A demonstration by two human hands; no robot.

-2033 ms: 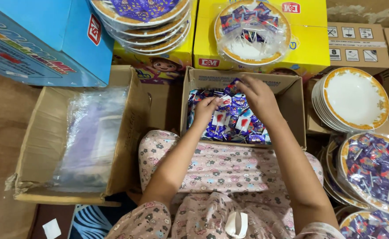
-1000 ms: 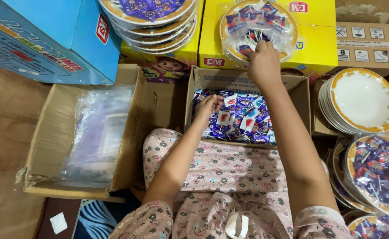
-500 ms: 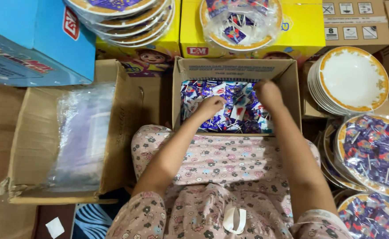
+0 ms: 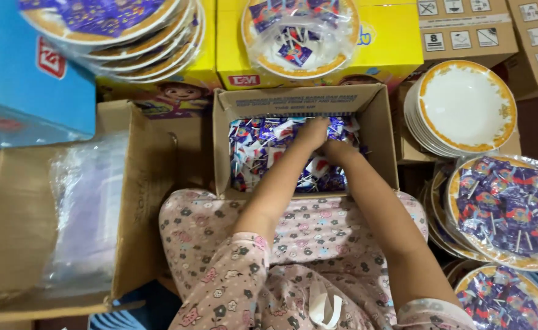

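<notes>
- Two forearms reach out over a floral-print lap into the open cardboard box (image 4: 367, 110) just ahead.
- The left hand (image 4: 313, 132) and right hand (image 4: 336, 148) are buried together among the small purple wrapped sachets (image 4: 260, 146); whether the fingers are clamped on any cannot be told.
- Beside the box, right, wrapped filled plates (image 4: 507, 208) lie finished; empty gold-rimmed plates (image 4: 464, 107) remain stacked.
- Farthest, one filled plate in clear plastic (image 4: 299, 36) sits on a yellow carton (image 4: 397, 43).

left hand (image 4: 313, 132) + right hand (image 4: 337, 148) | together in sachets (image 4: 263, 153) | cardboard box (image 4: 379, 122)
</notes>
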